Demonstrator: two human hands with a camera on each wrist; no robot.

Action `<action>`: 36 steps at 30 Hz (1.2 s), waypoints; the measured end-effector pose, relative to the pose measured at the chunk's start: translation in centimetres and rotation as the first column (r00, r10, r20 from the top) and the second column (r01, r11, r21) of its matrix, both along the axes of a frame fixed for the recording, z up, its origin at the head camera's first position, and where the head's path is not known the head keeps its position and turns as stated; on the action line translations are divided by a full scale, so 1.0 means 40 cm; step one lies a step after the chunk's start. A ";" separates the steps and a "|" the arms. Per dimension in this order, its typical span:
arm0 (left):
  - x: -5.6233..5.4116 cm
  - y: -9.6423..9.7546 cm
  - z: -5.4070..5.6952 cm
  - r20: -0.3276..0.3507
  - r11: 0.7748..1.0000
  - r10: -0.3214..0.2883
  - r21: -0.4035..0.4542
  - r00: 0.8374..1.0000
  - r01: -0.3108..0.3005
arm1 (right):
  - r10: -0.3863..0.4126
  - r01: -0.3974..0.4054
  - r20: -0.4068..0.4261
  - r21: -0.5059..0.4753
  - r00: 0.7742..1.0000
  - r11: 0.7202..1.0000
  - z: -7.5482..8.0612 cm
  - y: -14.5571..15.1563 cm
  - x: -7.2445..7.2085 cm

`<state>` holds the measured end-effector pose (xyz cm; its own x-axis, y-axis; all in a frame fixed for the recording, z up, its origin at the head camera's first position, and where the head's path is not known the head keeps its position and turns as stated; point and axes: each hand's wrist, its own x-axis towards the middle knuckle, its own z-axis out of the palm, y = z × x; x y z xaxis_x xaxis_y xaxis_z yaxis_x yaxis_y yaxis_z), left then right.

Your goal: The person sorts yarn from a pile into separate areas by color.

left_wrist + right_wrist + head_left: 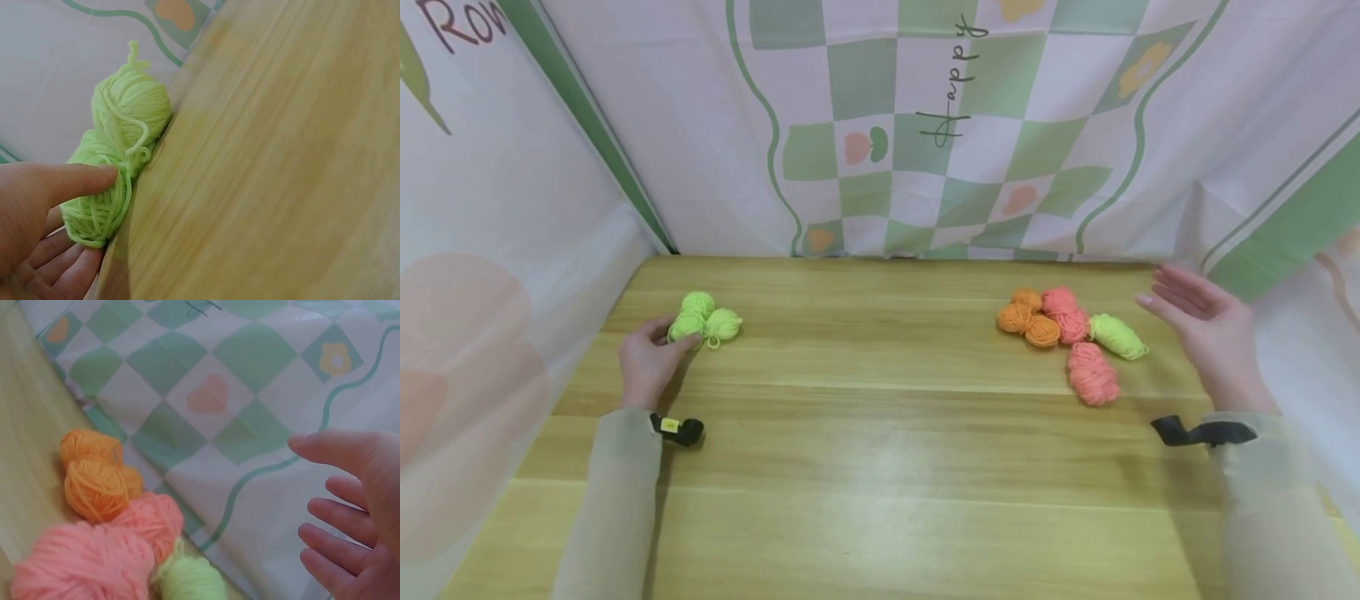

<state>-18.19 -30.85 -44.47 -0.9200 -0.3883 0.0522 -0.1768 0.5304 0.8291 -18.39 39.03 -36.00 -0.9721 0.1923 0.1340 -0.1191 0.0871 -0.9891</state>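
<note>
At the left of the table lie three yellow-green yarn balls [697,303], bunched together. My left hand [651,354] holds the nearest one, with the thumb on top and the fingers around its side; in the left wrist view this yarn ball [97,209] sits between thumb and fingers. My right hand [1213,337] is raised over the right side of the table, holding nothing, its fingers [340,522] spread from the thumb. Closest to it is a yellow-green yarn skein [1117,336]. Beside that skein are pink yarn balls [1060,304] and a larger pink skein [1093,375].
Orange yarn balls [1017,317] form the left end of the right-hand group. Everything lies on a wooden table [880,450]. A printed cloth [857,83] hangs along the back edge, and cloth also hangs at both sides.
</note>
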 end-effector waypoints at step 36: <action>0.001 0.005 0.005 -0.006 1.000 0.014 0.013 1.000 -0.014 | -0.016 -0.147 0.319 0.480 0.948 0.865 -0.167 0.090 -0.028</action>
<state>-18.15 -30.66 -44.26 -0.9144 -0.4015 0.0523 -0.1791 0.5169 0.8371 -19.50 42.61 -42.67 -0.9875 0.1144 -0.1083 0.1547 0.5735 -0.8045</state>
